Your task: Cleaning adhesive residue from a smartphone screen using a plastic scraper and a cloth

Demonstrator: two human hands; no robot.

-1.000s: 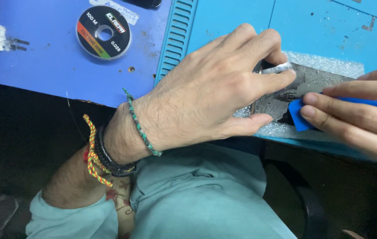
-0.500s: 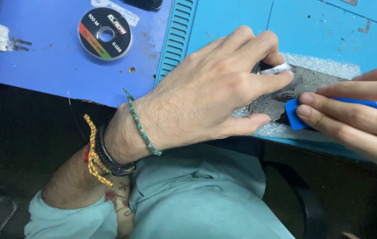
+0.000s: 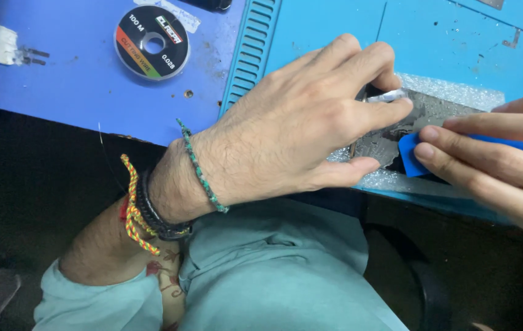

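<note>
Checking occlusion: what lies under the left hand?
The left hand covers part of a dark flat panel on silvery padding; the panel's left portion is hidden.
</note>
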